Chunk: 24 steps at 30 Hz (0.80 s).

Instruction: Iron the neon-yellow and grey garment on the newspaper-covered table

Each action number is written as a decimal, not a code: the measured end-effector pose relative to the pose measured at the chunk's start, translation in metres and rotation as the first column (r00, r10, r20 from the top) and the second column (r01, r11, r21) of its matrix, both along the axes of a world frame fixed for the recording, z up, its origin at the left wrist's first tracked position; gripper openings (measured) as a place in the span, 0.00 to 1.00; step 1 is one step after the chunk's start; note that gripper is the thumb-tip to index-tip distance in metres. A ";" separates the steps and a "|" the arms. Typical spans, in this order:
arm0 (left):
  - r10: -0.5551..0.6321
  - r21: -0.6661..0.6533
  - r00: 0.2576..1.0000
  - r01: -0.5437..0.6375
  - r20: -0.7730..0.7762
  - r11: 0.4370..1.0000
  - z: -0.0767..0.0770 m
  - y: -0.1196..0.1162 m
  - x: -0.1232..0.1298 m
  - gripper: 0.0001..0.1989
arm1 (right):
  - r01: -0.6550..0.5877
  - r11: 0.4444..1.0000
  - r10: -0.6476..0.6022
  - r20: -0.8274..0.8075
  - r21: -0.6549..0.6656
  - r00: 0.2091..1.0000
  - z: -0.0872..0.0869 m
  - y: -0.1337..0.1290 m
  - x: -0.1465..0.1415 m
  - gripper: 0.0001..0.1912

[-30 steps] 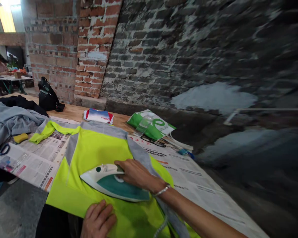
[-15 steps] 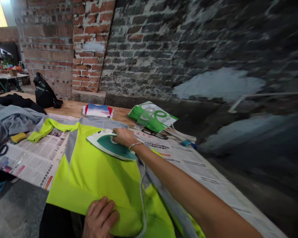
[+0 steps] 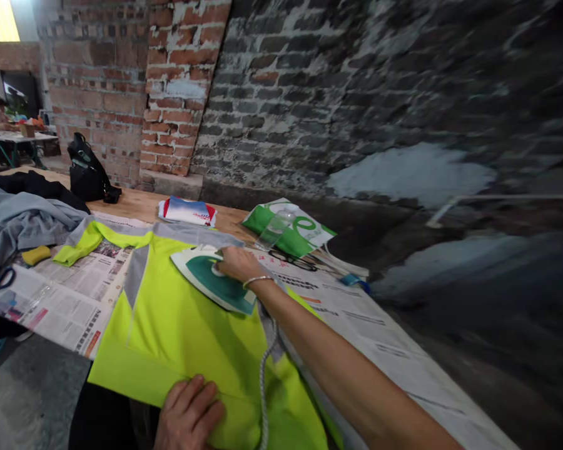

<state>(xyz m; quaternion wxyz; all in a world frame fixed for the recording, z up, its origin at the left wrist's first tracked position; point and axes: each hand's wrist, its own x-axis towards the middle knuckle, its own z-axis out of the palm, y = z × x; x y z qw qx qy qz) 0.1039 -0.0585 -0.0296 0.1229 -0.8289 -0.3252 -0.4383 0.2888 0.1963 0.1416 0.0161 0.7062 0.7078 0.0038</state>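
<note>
A neon-yellow and grey sweatshirt is spread over newspaper on the table, its lower edge hanging towards me. My right hand is closed around the handle of a green and white iron, which rests on the upper part of the sweatshirt with its tip pointing left. From the iron's rear, a pale braided cord runs down across the cloth. At the sweatshirt's hem, my left hand has its fingers bent over the fabric; its thumb is hidden.
Newspaper covers the wooden table. Behind the sweatshirt are a folded white, red and blue cloth, a green and white bag, a clear bottle and glasses. Scissors, a yellow sponge and grey clothing lie left.
The iron has shifted slightly right and down in view, its tip turning a little, with my right hand on it. The cord has swung left. My left hand stays at the hem.
</note>
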 end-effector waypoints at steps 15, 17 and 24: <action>0.006 0.031 1.000 -0.005 -0.014 1.000 -0.001 0.001 -0.003 0.19 | -0.524 0.835 0.538 0.052 -0.170 0.841 0.008 -0.091 0.001 0.09; 0.008 0.003 1.000 -0.008 -0.017 1.000 0.000 0.000 -0.003 0.18 | -0.433 0.892 0.444 0.073 -0.131 0.893 0.006 -0.070 0.003 0.12; -0.001 0.006 1.000 0.001 -0.023 1.000 0.003 0.000 -0.003 0.19 | -0.020 1.000 0.020 0.025 0.009 1.000 0.001 0.020 0.007 0.21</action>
